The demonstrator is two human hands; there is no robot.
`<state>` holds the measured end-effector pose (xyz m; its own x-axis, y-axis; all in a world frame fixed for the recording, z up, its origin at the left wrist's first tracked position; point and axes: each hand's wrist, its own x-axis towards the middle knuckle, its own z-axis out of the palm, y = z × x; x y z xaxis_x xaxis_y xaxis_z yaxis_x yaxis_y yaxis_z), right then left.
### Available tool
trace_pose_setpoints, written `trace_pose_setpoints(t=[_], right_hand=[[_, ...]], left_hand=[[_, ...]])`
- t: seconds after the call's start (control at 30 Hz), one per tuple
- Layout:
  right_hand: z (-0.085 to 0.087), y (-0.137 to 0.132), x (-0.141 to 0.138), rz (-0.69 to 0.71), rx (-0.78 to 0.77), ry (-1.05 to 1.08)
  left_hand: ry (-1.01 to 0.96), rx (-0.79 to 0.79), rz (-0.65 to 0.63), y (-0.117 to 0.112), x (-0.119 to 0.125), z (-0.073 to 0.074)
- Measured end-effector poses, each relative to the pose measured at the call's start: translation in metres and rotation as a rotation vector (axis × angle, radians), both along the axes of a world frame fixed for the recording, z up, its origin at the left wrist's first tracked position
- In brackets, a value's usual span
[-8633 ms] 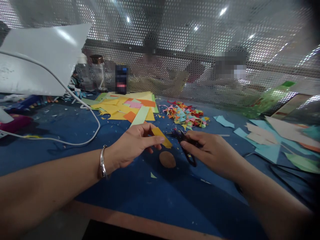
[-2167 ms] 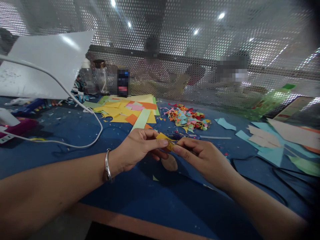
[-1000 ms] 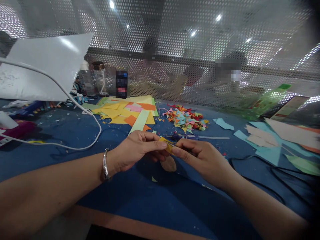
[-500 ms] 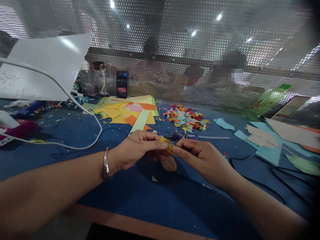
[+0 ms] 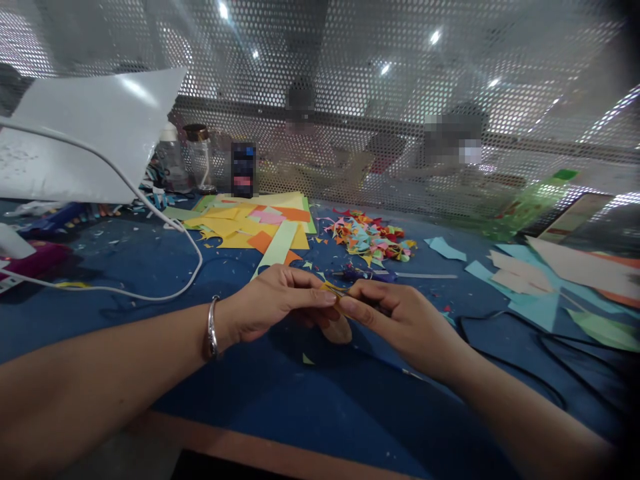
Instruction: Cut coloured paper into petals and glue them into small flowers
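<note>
My left hand (image 5: pixel 295 297), with a silver bracelet at its wrist, is closed on a small piece of yellow paper (image 5: pixel 329 287). Opposite it, my right hand (image 5: pixel 390 310) pinches a thin metal tool (image 5: pixel 343 291), possibly tweezers; its tip meets the paper and most of it is hidden by the fingers. The fingertips of both hands nearly touch. Just beneath them shows a tan oval piece (image 5: pixel 338 331), partly covered by my left fingers. A slim blue stick with a pale end (image 5: pixel 413 374) lies below my right hand.
Yellow and orange paper sheets (image 5: pixel 225 227) lie behind my left hand, with a heap of colourful paper scraps (image 5: pixel 375 233) beside them. A phone (image 5: pixel 243 170) stands against the perforated screen (image 5: pixel 340 153). Black cable (image 5: pixel 505 360) and blue paper (image 5: pixel 537 310) are at right, a white cable (image 5: pixel 197 247) left.
The yellow paper has turned in my fingers and shows less of its surface. My right fingertips have shifted slightly left, closer to my left hand. The view has moved a little.
</note>
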<state>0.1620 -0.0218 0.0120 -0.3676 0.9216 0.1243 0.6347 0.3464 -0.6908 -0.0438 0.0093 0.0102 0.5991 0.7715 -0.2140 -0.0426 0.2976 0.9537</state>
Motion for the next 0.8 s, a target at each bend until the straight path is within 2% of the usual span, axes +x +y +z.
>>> trace_pose_setpoints(t=[0.8], right_hand=[[-0.0018, 0.0009, -0.0014, 0.043, 0.002, 0.027]], left_hand=[[0.022, 0.036, -0.044, 0.0012, -0.0004, -0.0033]])
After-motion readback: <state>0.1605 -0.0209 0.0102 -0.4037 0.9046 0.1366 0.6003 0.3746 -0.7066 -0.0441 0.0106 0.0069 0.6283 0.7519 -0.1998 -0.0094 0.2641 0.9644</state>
